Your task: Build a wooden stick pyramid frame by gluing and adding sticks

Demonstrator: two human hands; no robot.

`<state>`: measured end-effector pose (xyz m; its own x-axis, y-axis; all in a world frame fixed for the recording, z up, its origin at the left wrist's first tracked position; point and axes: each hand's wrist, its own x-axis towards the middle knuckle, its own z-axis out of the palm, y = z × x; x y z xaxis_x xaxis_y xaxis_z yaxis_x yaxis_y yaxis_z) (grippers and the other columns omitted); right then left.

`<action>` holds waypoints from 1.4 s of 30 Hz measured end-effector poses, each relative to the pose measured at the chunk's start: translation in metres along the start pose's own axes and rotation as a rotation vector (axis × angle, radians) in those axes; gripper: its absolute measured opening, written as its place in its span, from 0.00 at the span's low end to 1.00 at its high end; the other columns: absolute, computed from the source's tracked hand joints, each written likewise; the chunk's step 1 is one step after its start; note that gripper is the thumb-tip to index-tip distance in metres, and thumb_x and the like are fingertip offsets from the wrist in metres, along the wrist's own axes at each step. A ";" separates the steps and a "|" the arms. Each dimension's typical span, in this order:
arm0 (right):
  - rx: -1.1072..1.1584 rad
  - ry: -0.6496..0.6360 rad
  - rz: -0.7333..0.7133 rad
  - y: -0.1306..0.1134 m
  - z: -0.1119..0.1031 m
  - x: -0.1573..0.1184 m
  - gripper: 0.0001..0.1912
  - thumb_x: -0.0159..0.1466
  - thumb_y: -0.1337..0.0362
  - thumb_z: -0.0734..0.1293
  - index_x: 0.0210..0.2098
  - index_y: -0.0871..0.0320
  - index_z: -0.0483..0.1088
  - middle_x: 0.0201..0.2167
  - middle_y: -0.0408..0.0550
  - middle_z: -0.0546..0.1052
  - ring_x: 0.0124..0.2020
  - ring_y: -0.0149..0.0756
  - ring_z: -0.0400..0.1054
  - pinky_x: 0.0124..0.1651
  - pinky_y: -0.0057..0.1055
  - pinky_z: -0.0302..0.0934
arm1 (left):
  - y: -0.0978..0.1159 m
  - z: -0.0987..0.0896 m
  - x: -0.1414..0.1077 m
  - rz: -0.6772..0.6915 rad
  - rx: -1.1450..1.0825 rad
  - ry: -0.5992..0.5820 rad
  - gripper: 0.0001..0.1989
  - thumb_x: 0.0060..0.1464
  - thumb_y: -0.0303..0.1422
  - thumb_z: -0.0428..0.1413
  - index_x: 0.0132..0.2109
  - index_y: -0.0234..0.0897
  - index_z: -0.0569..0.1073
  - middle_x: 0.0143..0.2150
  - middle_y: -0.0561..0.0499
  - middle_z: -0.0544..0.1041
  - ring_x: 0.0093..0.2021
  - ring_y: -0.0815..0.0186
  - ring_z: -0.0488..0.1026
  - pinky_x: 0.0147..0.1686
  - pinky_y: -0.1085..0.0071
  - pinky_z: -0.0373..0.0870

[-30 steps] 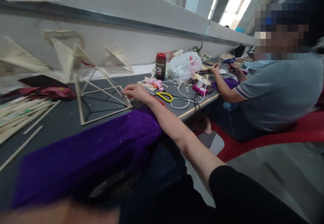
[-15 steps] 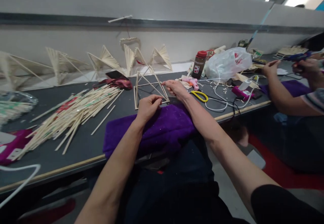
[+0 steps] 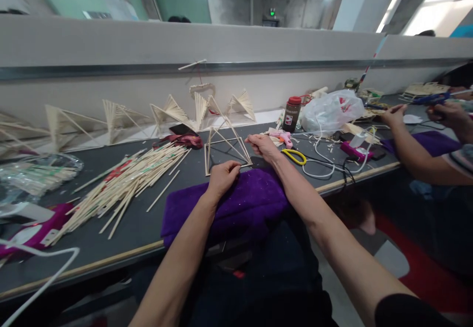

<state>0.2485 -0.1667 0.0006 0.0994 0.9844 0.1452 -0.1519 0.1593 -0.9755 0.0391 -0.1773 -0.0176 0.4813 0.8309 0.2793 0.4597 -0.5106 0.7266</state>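
An angular frame of thin wooden sticks [image 3: 207, 155] stands on the dark table in front of me, with slanting sticks rising to a peak. At its front lower bar, my left hand [image 3: 222, 179] is closed, thumb and forefinger pinched on the stick near the right corner. Close to the frame's right side is my right hand [image 3: 263, 148], its fingers bent and pressed together at the tips. Whatever lies between those tips is too small to make out. Under both wrists lies a folded purple cloth [image 3: 236, 203] along the table edge.
Loose sticks [image 3: 125, 184] are heaped left, beside a magenta power strip [image 3: 55, 226]. Fan-shaped stick models [image 3: 170, 110] line the wall. Rightward are a pink glue gun [image 3: 284, 138], yellow-handled scissors [image 3: 294, 157], a bottle [image 3: 291, 115], a plastic bag [image 3: 332, 112], cables and another person's hands [image 3: 393, 117].
The camera view has tilted up and turned slightly left. My right hand's fingers have drawn in tighter beside the frame; my left hand stays at the front bar.
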 end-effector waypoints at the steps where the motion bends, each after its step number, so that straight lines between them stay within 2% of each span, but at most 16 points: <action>1: -0.005 0.014 -0.007 0.000 -0.001 0.001 0.24 0.51 0.45 0.73 0.32 0.60 0.71 0.16 0.31 0.58 0.16 0.19 0.46 0.20 0.22 0.39 | 0.000 0.000 0.000 0.008 0.016 -0.007 0.13 0.57 0.38 0.53 0.41 0.41 0.81 0.30 0.52 0.82 0.31 0.63 0.78 0.34 0.71 0.71; 7: -0.048 0.032 -0.013 0.002 -0.001 0.000 0.23 0.45 0.51 0.76 0.33 0.61 0.72 0.16 0.31 0.62 0.17 0.20 0.49 0.20 0.22 0.41 | 0.001 -0.003 -0.001 0.028 0.118 -0.034 0.14 0.58 0.37 0.52 0.42 0.41 0.82 0.33 0.51 0.83 0.35 0.61 0.79 0.39 0.70 0.71; 12: -0.094 0.004 -0.013 0.000 0.005 -0.002 0.21 0.50 0.48 0.73 0.27 0.60 0.70 0.15 0.32 0.62 0.14 0.20 0.46 0.18 0.24 0.37 | 0.005 -0.007 -0.003 0.015 0.149 -0.072 0.17 0.58 0.38 0.51 0.45 0.38 0.82 0.37 0.48 0.84 0.37 0.60 0.79 0.43 0.69 0.71; 14: -0.121 0.005 -0.043 -0.004 0.007 -0.002 0.19 0.51 0.49 0.72 0.27 0.60 0.71 0.15 0.33 0.63 0.14 0.20 0.48 0.18 0.24 0.39 | 0.006 -0.007 -0.002 0.012 0.151 -0.070 0.18 0.58 0.38 0.50 0.45 0.37 0.82 0.38 0.48 0.84 0.38 0.60 0.79 0.43 0.68 0.71; 16: -0.147 0.007 -0.088 -0.013 0.009 -0.003 0.15 0.52 0.54 0.72 0.29 0.61 0.74 0.15 0.34 0.64 0.17 0.22 0.52 0.20 0.23 0.46 | 0.006 -0.008 -0.001 0.006 0.147 -0.078 0.18 0.57 0.38 0.50 0.45 0.37 0.82 0.39 0.48 0.84 0.38 0.60 0.79 0.43 0.68 0.71; 19: -0.215 0.001 -0.216 -0.036 0.009 -0.015 0.11 0.54 0.61 0.71 0.36 0.58 0.78 0.21 0.36 0.70 0.22 0.23 0.59 0.26 0.23 0.55 | 0.005 -0.008 0.001 -0.007 0.150 -0.102 0.20 0.57 0.42 0.50 0.46 0.37 0.81 0.39 0.47 0.84 0.39 0.58 0.79 0.41 0.68 0.70; 21: -0.364 0.003 -0.447 -0.058 0.006 -0.030 0.10 0.57 0.62 0.70 0.38 0.55 0.79 0.30 0.40 0.75 0.27 0.24 0.64 0.30 0.25 0.60 | 0.005 -0.008 0.002 -0.011 0.161 -0.114 0.22 0.57 0.43 0.49 0.46 0.36 0.81 0.39 0.47 0.84 0.39 0.58 0.79 0.40 0.68 0.70; 23: -0.524 0.082 -0.667 -0.087 -0.004 -0.051 0.09 0.61 0.61 0.68 0.38 0.54 0.79 0.36 0.42 0.77 0.33 0.27 0.68 0.36 0.27 0.65 | 0.007 -0.009 0.003 -0.021 0.178 -0.125 0.23 0.57 0.44 0.49 0.47 0.36 0.81 0.38 0.47 0.84 0.39 0.57 0.79 0.40 0.67 0.69; 25: -0.689 0.224 -0.854 -0.119 -0.021 -0.072 0.08 0.64 0.62 0.68 0.40 0.53 0.79 0.34 0.42 0.78 0.35 0.28 0.70 0.41 0.29 0.66 | 0.009 -0.010 0.002 -0.037 0.195 -0.135 0.23 0.56 0.44 0.49 0.48 0.36 0.81 0.38 0.47 0.84 0.39 0.57 0.79 0.40 0.67 0.69; 27: -0.812 0.448 -0.974 -0.153 -0.045 -0.091 0.09 0.65 0.61 0.67 0.42 0.53 0.78 0.33 0.41 0.78 0.32 0.27 0.69 0.39 0.29 0.67 | 0.011 -0.012 0.002 -0.048 0.220 -0.132 0.24 0.56 0.44 0.49 0.48 0.36 0.81 0.39 0.47 0.84 0.40 0.57 0.79 0.40 0.67 0.69; 30: -0.881 0.719 -1.014 -0.196 -0.090 -0.108 0.10 0.66 0.59 0.66 0.42 0.56 0.77 0.28 0.40 0.76 0.25 0.25 0.67 0.31 0.27 0.64 | 0.013 -0.013 0.003 -0.050 0.253 -0.120 0.24 0.55 0.45 0.49 0.48 0.38 0.81 0.41 0.48 0.84 0.41 0.57 0.79 0.41 0.68 0.69; 32: -0.950 0.823 -1.007 -0.216 -0.123 -0.111 0.12 0.66 0.57 0.68 0.36 0.59 0.76 0.22 0.39 0.72 0.20 0.25 0.64 0.27 0.27 0.61 | 0.012 -0.012 0.003 -0.047 0.259 -0.118 0.23 0.55 0.45 0.49 0.47 0.40 0.81 0.41 0.49 0.84 0.41 0.58 0.80 0.41 0.69 0.70; 35: -1.165 0.998 -0.917 -0.227 -0.170 -0.103 0.13 0.67 0.57 0.66 0.33 0.59 0.74 0.22 0.41 0.71 0.26 0.30 0.68 0.38 0.32 0.66 | 0.011 -0.011 0.004 -0.040 0.258 -0.116 0.23 0.54 0.46 0.50 0.47 0.41 0.81 0.42 0.51 0.84 0.42 0.57 0.80 0.43 0.69 0.71; 38: -1.371 1.128 -0.775 -0.219 -0.211 -0.084 0.13 0.69 0.58 0.62 0.38 0.59 0.75 0.34 0.49 0.77 0.40 0.36 0.72 0.51 0.38 0.66 | 0.011 -0.011 0.005 -0.046 0.272 -0.106 0.23 0.53 0.47 0.50 0.46 0.41 0.81 0.43 0.51 0.84 0.45 0.55 0.80 0.47 0.68 0.71; 40: -1.443 1.130 -0.557 -0.208 -0.233 -0.069 0.13 0.70 0.63 0.60 0.43 0.61 0.76 0.43 0.54 0.79 0.47 0.39 0.72 0.56 0.40 0.63 | 0.012 -0.011 0.005 -0.059 0.281 -0.108 0.23 0.53 0.47 0.50 0.46 0.41 0.81 0.43 0.51 0.84 0.47 0.55 0.80 0.49 0.67 0.70; 42: -1.450 1.072 -0.220 -0.197 -0.248 -0.056 0.13 0.64 0.70 0.64 0.44 0.63 0.78 0.45 0.59 0.80 0.49 0.45 0.73 0.55 0.42 0.64 | 0.014 -0.012 0.005 -0.075 0.278 -0.121 0.23 0.53 0.48 0.50 0.46 0.41 0.81 0.44 0.51 0.84 0.47 0.55 0.80 0.50 0.67 0.70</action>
<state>0.5171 -0.2719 0.1436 0.6058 0.3946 0.6909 0.7736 -0.4952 -0.3955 0.0389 -0.1780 0.0015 0.5157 0.8448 0.1424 0.6760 -0.5034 0.5381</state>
